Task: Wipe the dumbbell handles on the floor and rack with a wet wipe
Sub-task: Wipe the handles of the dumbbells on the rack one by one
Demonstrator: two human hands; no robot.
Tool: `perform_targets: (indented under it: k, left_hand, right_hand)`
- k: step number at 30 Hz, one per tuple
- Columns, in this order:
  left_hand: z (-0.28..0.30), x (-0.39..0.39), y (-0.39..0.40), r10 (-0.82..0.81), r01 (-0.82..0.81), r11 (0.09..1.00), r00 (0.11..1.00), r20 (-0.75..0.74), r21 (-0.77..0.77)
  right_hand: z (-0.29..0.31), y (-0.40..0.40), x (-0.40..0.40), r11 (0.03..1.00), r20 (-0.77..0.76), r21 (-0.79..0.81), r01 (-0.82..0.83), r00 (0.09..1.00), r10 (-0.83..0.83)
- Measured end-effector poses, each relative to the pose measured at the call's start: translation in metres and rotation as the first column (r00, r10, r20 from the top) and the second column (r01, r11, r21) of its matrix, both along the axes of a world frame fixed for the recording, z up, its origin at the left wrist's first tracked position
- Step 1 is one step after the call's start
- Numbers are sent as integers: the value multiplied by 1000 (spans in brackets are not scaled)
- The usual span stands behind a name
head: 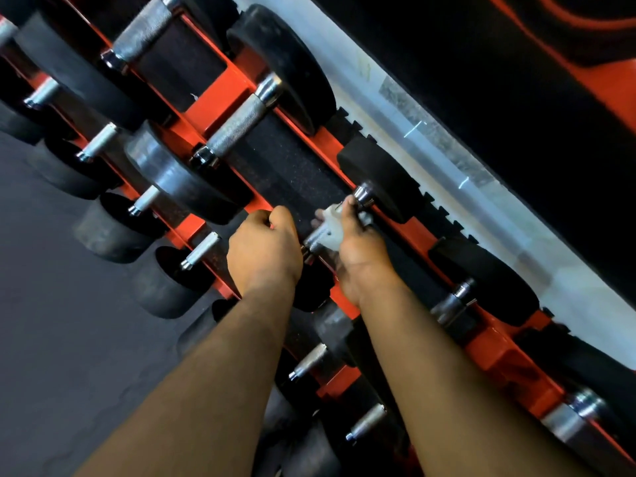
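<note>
An orange-red rack (220, 101) holds several black dumbbells with knurled steel handles. My right hand (358, 246) grips a white wet wipe (328, 232) wrapped around the handle (314, 242) of one upper-tier dumbbell, between its far head (382, 180) and near head (311, 287). My left hand (263, 247) sits just left of that handle's near end with its fingers curled downward. What lies under those fingers is hidden.
Bigger dumbbells lie further along the upper tier, their handles (237, 127) bare. Smaller dumbbells (203, 251) fill the lower tier, ends pointing at me. Grey rubber floor (51, 304) lies to the left. A pale wall strip (447, 160) runs behind the rack.
</note>
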State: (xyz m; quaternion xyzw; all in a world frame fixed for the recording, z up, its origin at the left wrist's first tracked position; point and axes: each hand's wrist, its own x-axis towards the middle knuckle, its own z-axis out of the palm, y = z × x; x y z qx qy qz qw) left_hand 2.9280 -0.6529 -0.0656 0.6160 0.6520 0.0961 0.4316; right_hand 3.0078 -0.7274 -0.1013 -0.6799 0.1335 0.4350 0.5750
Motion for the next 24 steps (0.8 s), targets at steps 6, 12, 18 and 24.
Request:
perform_targets:
  k: [6, 12, 18, 24]
  left_hand:
    - [-2, 0, 3, -49, 48, 999, 999, -15, -7]
    - [9, -12, 1, -260, 254, 959, 965, -32, -124]
    - [95, -72, -57, -374, 461, 855, 865, 333, -237]
    - [185, -133, -98, -421, 544, 798, 811, 406, -260]
  right_hand:
    - [16, -21, -24, 962, 1, -100, -252, 967, 253]
    - [50, -56, -38, 984, 123, -119, -134, 981, 148]
    - [122, -99, -71, 968, 356, -111, -226, 900, 251]
    - [203, -134, -124, 866, 341, -9, -500, 813, 473]
